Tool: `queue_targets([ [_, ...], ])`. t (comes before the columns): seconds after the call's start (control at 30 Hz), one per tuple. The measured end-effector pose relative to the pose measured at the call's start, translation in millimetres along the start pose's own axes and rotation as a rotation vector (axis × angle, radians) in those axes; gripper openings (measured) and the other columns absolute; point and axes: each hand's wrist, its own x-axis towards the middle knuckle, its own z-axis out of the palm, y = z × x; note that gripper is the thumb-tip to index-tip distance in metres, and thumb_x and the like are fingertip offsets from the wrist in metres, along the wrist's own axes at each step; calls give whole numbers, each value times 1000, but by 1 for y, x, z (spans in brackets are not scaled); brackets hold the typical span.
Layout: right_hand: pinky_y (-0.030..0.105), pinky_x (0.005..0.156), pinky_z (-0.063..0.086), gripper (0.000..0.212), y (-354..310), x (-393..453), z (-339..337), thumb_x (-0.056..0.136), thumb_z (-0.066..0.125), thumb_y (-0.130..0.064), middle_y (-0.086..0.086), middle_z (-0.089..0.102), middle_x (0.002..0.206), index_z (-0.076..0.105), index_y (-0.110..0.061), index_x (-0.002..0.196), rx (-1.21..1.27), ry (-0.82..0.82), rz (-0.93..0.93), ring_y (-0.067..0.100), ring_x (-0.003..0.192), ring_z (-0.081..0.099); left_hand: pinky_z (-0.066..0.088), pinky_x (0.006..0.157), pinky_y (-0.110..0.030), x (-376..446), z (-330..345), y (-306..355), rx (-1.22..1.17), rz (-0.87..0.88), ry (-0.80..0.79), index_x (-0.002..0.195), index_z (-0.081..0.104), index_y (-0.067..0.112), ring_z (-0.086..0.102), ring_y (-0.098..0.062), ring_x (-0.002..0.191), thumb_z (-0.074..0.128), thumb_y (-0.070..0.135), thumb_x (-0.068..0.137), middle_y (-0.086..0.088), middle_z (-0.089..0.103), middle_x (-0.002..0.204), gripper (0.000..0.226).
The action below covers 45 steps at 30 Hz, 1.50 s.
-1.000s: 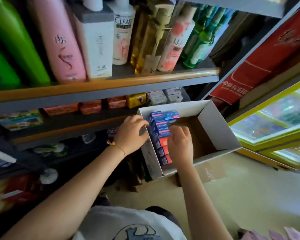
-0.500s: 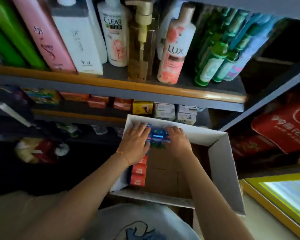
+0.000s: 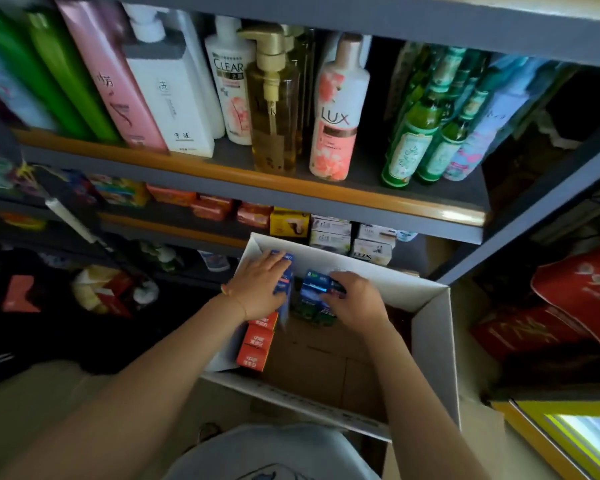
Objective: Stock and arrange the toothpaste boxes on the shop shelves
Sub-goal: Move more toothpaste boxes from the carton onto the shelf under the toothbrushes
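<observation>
Shop shelving behind, open carton [image 3: 433, 341] in front: toothpaste boxes being picked out.

Upper shelf [image 3: 291, 188] is being taken up by shampoo bottles [image 3: 174, 98]; soap packs [image 3: 329, 233] are being kept on the shelf below. Toothpaste boxes are being held inside the carton: blue boxes [image 3: 312, 289] at the far end, orange boxes [image 3: 257, 344] stacked along the left wall. Left hand [image 3: 260, 289] is being laid, fingers nearly straight, over a blue box standing on end [image 3: 286, 289]; right hand [image 3: 355, 299] is being curled round the blue boxes, apparently gripping them. Hands are being kept apart. Judged: boxes are light, stiff but crushable thin card, glossy and likely slippery. Best taken across the long flat faces, several pressed together as a block, corners spared.
</observation>
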Motion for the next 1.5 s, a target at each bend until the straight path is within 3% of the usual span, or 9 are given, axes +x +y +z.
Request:
queue_targets([
  [0.27,35,62,58,18,-34,-41,-105,84,78,-23,4,72,92,72,-17,99,736,-10,43,14,77,70,51,101,-38,-31,-43,46,-958,73,-129,138,48,34,62,-9,117,86,55,60,11,64,129,88],
  [0.5,21,45,24,18,-58,-59,-84,78,72,-33,11,55,64,67,-16,74,1058,-111,100,21,50,43,60,70,-33,-83,-39,41,-1672,42,-476,93,81,18,74,-23,85,100,37,34,-10,76,100,64],
  [0.6,20,36,21,33,-75,-68,-64,79,73,-34,18,58,76,64,-4,91,1113,-141,147,15,47,42,60,68,-34,-109,-29,34,-1769,39,-475,97,80,16,74,-25,84,100,27,42,-12,76,100,59],
  [0.73,16,34,33,23,-123,-80,-45,93,65,-26,9,70,78,63,-4,100,1123,-142,237,9,47,58,60,71,-35,-146,-23,8,-1793,-54,-366,113,66,9,73,-26,81,65,13,76,-15,74,101,38],
  [0.9,16,33,34,17,-222,-91,0,96,59,-27,2,67,65,60,-10,94,1202,-161,211,7,43,58,61,61,-34,-218,-23,-72,-1910,-106,-151,98,71,7,73,-27,68,69,19,74,-17,75,87,27],
  [1.03,24,48,53,18,-318,-100,64,91,65,-29,5,68,76,58,-15,81,1392,-154,269,16,62,66,58,56,-32,-294,-17,-165,-2061,-83,13,99,78,8,73,-31,76,54,37,84,-21,73,100,40],
  [1.2,26,56,57,32,-434,-112,154,79,71,-29,12,69,110,62,-14,106,1544,-219,320,20,81,66,60,67,-36,-380,0,-273,-2205,-78,231,120,72,13,71,-33,95,24,58,100,-21,68,121,68],
  [1.33,21,38,42,17,-509,-118,201,99,55,-27,10,72,78,60,-12,93,1534,-347,391,18,59,62,57,70,-36,-430,-12,-329,-2284,-57,515,118,70,18,71,-28,99,37,66,86,-12,70,120,66],
  [1.5,23,42,46,15,-579,-101,252,100,53,-18,15,70,91,61,-7,107,1439,-478,423,21,60,61,54,87,-41,-443,-25,-404,-2407,-86,825,130,62,15,66,-27,105,47,66,80,-12,68,123,72],
])
